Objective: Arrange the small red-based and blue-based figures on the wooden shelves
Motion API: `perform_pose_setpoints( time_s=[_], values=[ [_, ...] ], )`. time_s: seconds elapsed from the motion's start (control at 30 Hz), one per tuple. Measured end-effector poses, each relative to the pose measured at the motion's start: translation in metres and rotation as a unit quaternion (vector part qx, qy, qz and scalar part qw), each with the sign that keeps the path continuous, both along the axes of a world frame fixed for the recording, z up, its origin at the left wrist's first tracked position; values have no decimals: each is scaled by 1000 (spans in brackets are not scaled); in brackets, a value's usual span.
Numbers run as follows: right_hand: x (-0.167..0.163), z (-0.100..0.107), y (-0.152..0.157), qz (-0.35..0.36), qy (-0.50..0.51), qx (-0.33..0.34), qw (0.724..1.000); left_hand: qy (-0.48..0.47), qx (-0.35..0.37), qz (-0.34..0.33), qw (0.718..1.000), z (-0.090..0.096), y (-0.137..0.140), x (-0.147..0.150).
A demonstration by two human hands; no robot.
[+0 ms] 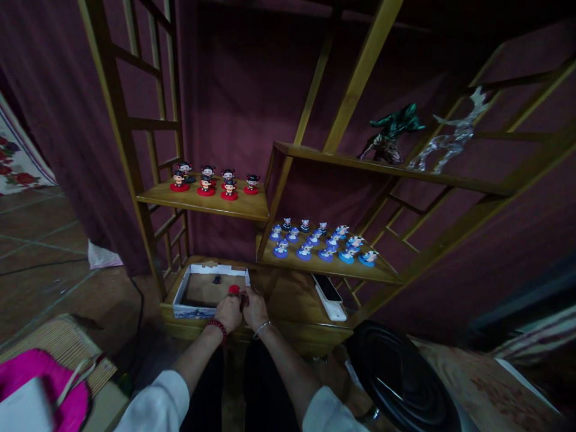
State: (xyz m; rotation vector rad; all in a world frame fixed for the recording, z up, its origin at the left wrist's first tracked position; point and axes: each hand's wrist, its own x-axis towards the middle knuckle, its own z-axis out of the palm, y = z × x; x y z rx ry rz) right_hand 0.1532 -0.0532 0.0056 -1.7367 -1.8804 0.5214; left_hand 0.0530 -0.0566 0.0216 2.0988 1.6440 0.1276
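Observation:
My left hand (228, 313), with a dark red bead bracelet at the wrist, and my right hand (255, 309), with a silver bangle, meet above the front right corner of a shallow cardboard box (181, 288). Between their closed fingers is a small figurine, whose red round base (234, 290) sticks out at the top. The rest of it is mostly hidden by my fingers; a dark part shows between the hands. One small dark piece (216, 279) lies inside the box.
Red-based figurines (206, 186) stand on the left shelf, several blue-and-purple ones (304, 251) on the lower right shelf. A green statue (389, 132) and a clear deer (454, 141) stand higher. A phone (328, 288) lies on a white object (332, 307). A black stool (400, 378) is at right.

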Motion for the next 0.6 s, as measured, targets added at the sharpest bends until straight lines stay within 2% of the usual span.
perform_pose_setpoints(
  time_s=[0.17,0.37,0.6],
  values=[
    [-11,-15,25,23,-67,-91,993,27,0,19,999,-16,22,-18],
    [-13,-38,48,30,-105,-143,984,52,-43,12,998,-41,40,-30],
    [-19,-49,68,45,-143,-180,972,48,-87,11,995,-61,60,-34]
  ],
)
